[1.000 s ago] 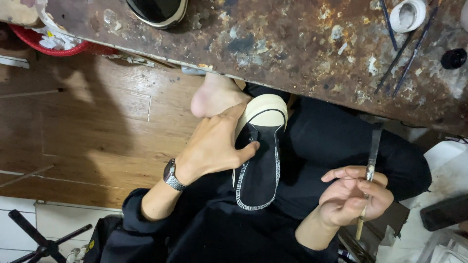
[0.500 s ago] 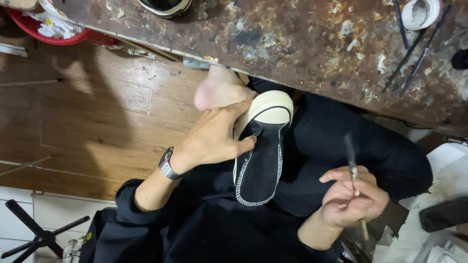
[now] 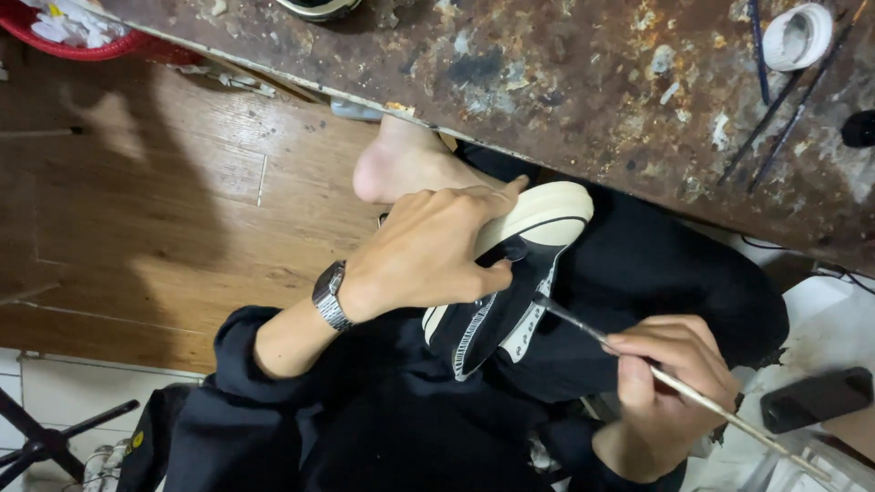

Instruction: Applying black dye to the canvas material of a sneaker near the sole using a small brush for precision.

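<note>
Resting on the lap, toe up toward the bench edge, a black shoe (image 3: 510, 301) with a cream toe cap is held steady over dark trousers (image 3: 656, 273). Its long axis is seen running from the toe, upper right, down to the heel opening, lower left. The toe end is gripped by the left hand (image 3: 428, 255), fingers wrapped over the cap and thumb pressed at the side, so the shoe lies directly under and just right of that hand. A thin brush (image 3: 656, 374) is pinched in the right hand (image 3: 670, 383), fingers closed round the handle; its tip is laid against the shoe's upper near the eyelets. From the right hand the shoe lies up and to the left, near but apart from it, bridged only by the brush. The left hand is clearly the nearer one, being in full contact.

A metal watch (image 3: 330, 296) is worn on the left wrist. A bare foot (image 3: 401, 164) is seen just beyond the shoe, on the wooden floor (image 3: 137, 228). Above, a stained, rusty bench (image 3: 547, 82) is spread across the view, with a small white pot (image 3: 795, 36) and spare brushes (image 3: 775, 109) near its right end.
</note>
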